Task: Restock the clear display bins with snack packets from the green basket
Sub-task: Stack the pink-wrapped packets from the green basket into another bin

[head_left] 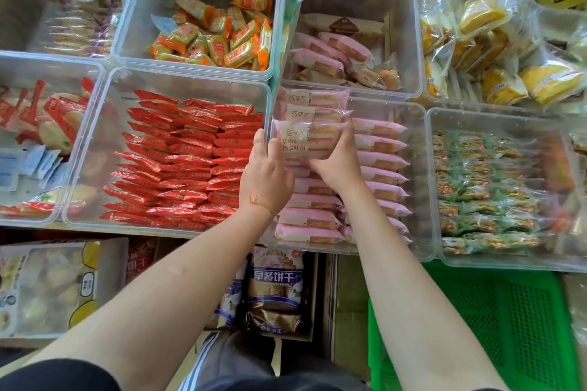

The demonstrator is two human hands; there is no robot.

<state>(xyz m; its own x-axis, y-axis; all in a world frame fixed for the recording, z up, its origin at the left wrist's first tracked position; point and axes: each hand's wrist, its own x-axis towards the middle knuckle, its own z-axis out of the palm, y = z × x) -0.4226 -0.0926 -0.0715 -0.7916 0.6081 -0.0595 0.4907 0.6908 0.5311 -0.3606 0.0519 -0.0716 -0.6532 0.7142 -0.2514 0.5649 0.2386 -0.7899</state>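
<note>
A clear display bin (419, 168) in the middle holds two rows of pink snack packets (381, 165). Both my hands are inside it at its far left part. My left hand (265, 174) and my right hand (336, 162) grip the two ends of a stack of pink packets (309, 133), which stands above the left row. The green basket (508, 327) sits low at the right, below the shelf; the part I see looks empty.
Left of the pink bin stands a clear bin of red packets (181, 162); right of it one of green packets (486, 190). Behind are bins of orange packets (216, 35), mixed pink and brown packets (336, 51) and yellow cakes (495, 51). Cartons and biscuit bags (274, 289) lie below.
</note>
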